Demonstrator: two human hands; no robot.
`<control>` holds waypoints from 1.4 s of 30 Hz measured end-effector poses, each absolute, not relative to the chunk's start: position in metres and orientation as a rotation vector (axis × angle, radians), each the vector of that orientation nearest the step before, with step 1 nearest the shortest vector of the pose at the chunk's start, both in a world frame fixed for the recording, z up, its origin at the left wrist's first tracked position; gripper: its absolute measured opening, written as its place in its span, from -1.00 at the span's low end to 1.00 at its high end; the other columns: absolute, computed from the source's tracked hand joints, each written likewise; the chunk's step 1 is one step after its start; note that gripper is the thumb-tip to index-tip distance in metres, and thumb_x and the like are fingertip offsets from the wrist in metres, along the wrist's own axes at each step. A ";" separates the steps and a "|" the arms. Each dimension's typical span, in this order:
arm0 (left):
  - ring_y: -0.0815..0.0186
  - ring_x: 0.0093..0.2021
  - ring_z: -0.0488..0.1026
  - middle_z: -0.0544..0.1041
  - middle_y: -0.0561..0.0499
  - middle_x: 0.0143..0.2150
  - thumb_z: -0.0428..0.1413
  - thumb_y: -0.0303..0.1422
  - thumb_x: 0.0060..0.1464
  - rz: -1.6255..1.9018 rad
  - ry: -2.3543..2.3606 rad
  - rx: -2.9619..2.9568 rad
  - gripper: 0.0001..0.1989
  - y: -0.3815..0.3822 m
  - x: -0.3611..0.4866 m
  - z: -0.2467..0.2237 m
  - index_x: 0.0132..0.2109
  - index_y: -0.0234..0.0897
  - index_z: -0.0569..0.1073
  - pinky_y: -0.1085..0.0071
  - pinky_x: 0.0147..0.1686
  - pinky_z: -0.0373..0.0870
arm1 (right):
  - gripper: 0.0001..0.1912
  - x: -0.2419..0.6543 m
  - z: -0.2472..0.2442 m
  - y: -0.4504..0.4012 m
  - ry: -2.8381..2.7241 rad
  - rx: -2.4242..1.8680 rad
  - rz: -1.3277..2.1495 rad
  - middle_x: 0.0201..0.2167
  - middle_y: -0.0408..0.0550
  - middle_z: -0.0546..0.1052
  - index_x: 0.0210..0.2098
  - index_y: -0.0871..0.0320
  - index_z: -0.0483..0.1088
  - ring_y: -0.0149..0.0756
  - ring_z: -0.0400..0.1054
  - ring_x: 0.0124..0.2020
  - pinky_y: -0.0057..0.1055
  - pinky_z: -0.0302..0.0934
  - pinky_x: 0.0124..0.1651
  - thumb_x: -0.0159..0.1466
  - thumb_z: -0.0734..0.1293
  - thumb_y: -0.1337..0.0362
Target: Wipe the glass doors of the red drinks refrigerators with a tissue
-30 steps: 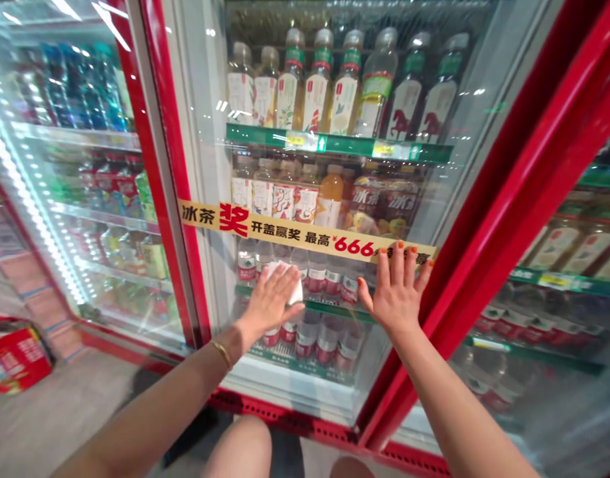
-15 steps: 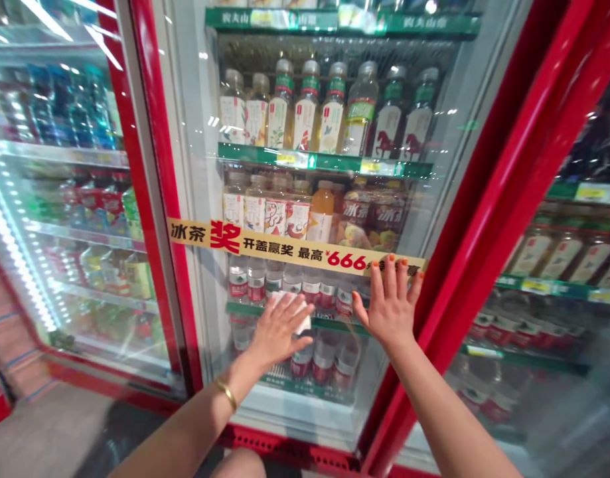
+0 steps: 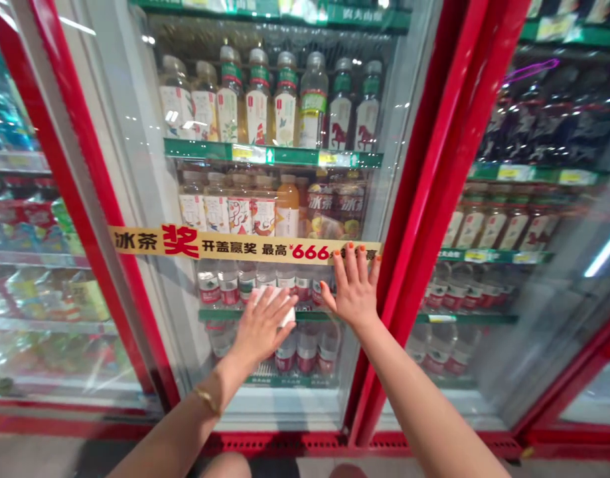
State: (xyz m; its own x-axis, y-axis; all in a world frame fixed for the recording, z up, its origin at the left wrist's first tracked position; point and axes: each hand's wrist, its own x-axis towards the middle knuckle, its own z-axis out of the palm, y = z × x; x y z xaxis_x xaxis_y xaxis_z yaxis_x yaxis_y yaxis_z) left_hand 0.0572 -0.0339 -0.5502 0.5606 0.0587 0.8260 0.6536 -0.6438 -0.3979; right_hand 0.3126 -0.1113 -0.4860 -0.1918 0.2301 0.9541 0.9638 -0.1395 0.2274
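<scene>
My left hand (image 3: 265, 324) lies flat, fingers stretched, over a folded white cloth (image 3: 287, 312), pressing it against the glass door (image 3: 279, 401) of a drinks fridge. Most of the cloth is hidden under the fingers; whether it is paper or fabric I cannot tell. My right hand (image 3: 355, 285) is spread on the same door near its right edge, holding nothing. Its fingertips overlap the end of a yellow strip (image 3: 235, 247) with black and red lettering. Bottled drinks (image 3: 257, 113) stand on shelves behind the glass.
A red door frame (image 3: 424, 192) runs up just right of my right hand. Another fridge section (image 3: 484, 279) with bottles is beyond it. On the left is a further lit fridge (image 3: 40, 292). The red base with vents (image 3: 275, 441) meets the floor below.
My view has swung to the right, so the fridges appear farther left. The left hand and cloth have slid slightly right across the glass. My right hand stays at the strip's end.
</scene>
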 end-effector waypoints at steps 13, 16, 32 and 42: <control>0.25 0.71 -0.43 -0.03 0.24 0.68 0.04 0.04 0.43 -0.979 -0.438 -2.137 -0.24 -0.038 0.092 -0.531 0.64 0.12 0.03 0.05 0.70 -0.53 | -0.15 0.315 -0.484 -0.114 -1.419 -1.321 -1.391 0.63 0.17 0.16 0.67 0.12 -0.09 0.04 -0.17 0.70 0.23 -0.34 0.69 0.48 0.25 0.17; 0.26 0.71 -0.42 -0.12 0.15 0.70 0.02 -0.06 0.45 -1.076 -0.532 -2.100 -0.21 -0.026 0.033 -0.560 0.67 0.02 -0.07 0.07 0.70 -0.49 | -0.15 0.314 -0.485 -0.113 -1.436 -1.337 -1.381 0.63 0.15 0.17 0.67 0.10 -0.09 0.05 -0.14 0.70 0.24 -0.35 0.68 0.49 0.26 0.14; -0.05 0.70 -0.56 -0.29 -0.09 0.71 0.13 -0.08 0.40 -1.176 -0.943 -2.030 -0.07 -0.016 0.016 -0.581 0.68 -0.05 -0.18 -0.35 0.64 -0.37 | -0.08 0.319 -0.490 -0.112 -1.427 -1.398 -1.359 0.68 0.16 -0.01 0.67 0.06 -0.12 0.25 -0.11 0.68 0.38 -0.26 0.64 0.44 0.30 0.10; -0.12 0.72 -0.45 -0.31 -0.14 0.73 0.11 0.08 0.37 -1.225 -0.925 -2.002 -0.04 -0.006 0.015 -0.586 0.68 0.00 -0.18 -0.37 0.62 -0.31 | -0.12 0.317 -0.488 -0.113 -1.412 -1.326 -1.399 0.67 0.18 0.03 0.67 0.10 -0.09 0.25 -0.09 0.67 0.40 -0.22 0.63 0.46 0.27 0.10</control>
State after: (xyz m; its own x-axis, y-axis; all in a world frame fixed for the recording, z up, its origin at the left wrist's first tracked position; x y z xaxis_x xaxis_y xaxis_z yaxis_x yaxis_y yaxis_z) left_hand 0.0145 -0.0057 -0.5864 0.3282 0.2463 0.9119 0.8095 -0.5708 -0.1372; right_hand 0.3170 -0.1131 -0.4881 -0.1972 0.1673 0.9660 0.9675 -0.1259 0.2193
